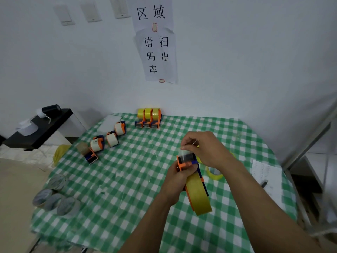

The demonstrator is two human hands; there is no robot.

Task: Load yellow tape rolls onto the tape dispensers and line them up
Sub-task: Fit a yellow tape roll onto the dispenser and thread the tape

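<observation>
dispenser in hand: orange-and-blue dispenser (187, 162), held above the near-right middle of the table, cutter end pointing away from me
yellow roll: yellow tape roll (198, 195) sits on that dispenser, at the end nearer me
left hand: my left hand (179, 181) grips the dispenser body from the left, fingers curled round it
right hand: my right hand (206, 148) is over the cutter end, thumb and forefinger pinching the clear tape end (185, 151)
in the way: my right hand and forearm cover part of a loose yellow roll (215, 174) lying flat on the cloth just right of the dispenser
far edge: three loaded dispensers (148, 118) with yellow rolls, side by side and touching, against the wall
left group: four pale-roll dispensers (112, 138) in a diagonal line, well apart from my hands
near-left corner: cluster of grey rolls (54, 196)
right edge: paper sheet (266, 172) with a small dark item on it, too blurred to identify
surface: green check cloth (127, 179)
off table: black shelf (36, 128) to the left; paper signs (156, 55) on the wall
</observation>
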